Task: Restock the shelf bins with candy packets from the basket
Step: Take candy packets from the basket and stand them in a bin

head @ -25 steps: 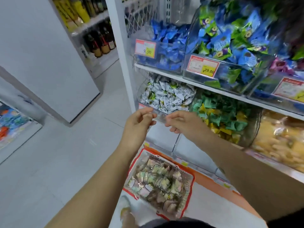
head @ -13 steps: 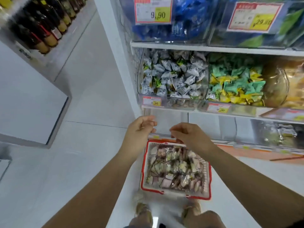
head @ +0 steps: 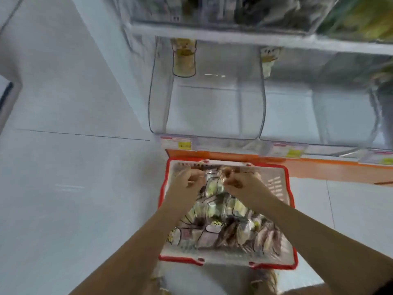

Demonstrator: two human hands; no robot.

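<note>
Low over the basket (head: 180,259), left hand (head: 185,184) and right hand (head: 244,186), fingers curled among candy packets (head: 223,228); grip unclear.

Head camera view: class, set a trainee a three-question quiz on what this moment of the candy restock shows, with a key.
1. True or false: the basket stands on a shelf.
2. Pick one. Where are the left hand and the right hand?
A. Over the far end of the basket, among the candy packets
B. Inside a shelf bin
C. On a price label
3. Fill in: the rim of the basket is coloured ____.

Key: 1 false, it stands on the floor; 2 A; 3 red.
</note>
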